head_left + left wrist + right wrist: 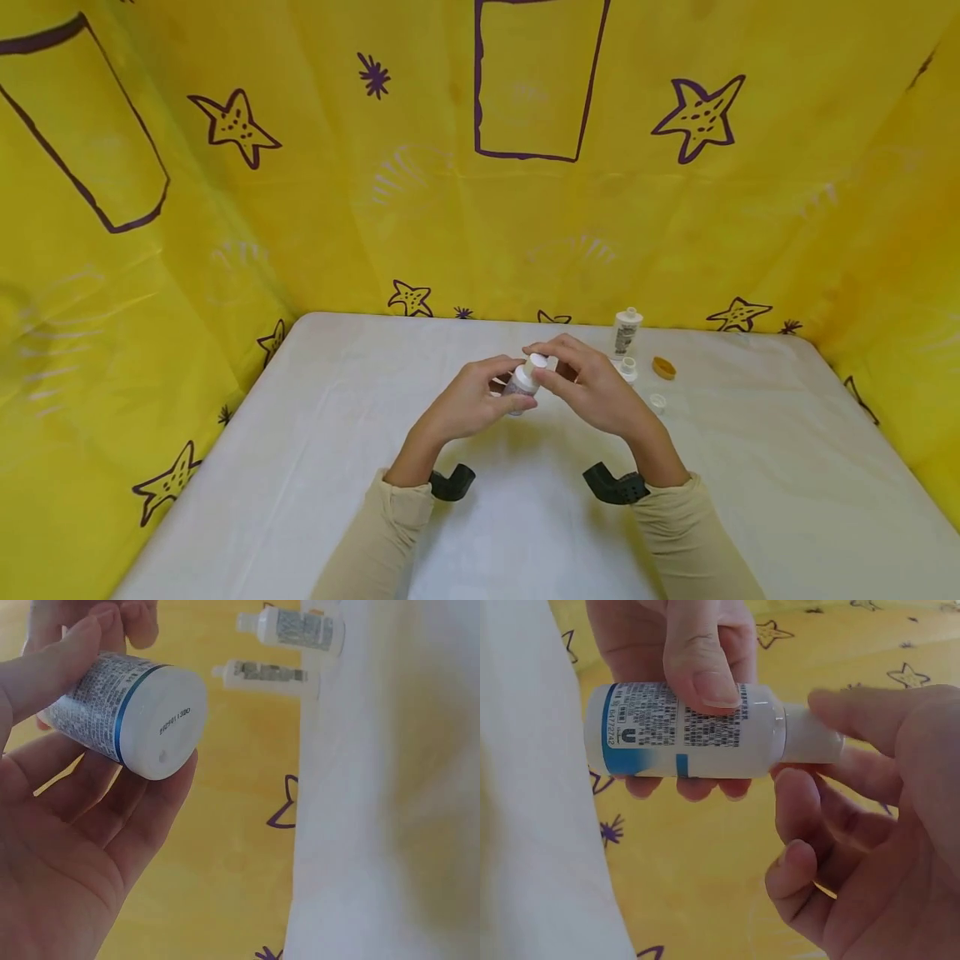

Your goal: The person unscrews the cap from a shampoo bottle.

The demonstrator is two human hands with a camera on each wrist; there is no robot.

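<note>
My left hand (472,398) grips a small white bottle (690,735) with blue bands and printed text, tilted above the table. In the left wrist view the flat base of the bottle faces the camera, with a stamped code on it. Thumb and fingers of my right hand (588,383) pinch the white cap (810,735) at the neck end. The cap sits against the neck in the right wrist view; whether it is loose or tight I cannot tell.
Right of the hands stand a white labelled bottle (626,333) and a second white bottle (628,369), partly hidden. A yellow-orange ring-like lid (663,367) and a small white cap (657,403) lie near them on the white table (315,467). Yellow patterned cloth (420,225) surrounds the back and sides.
</note>
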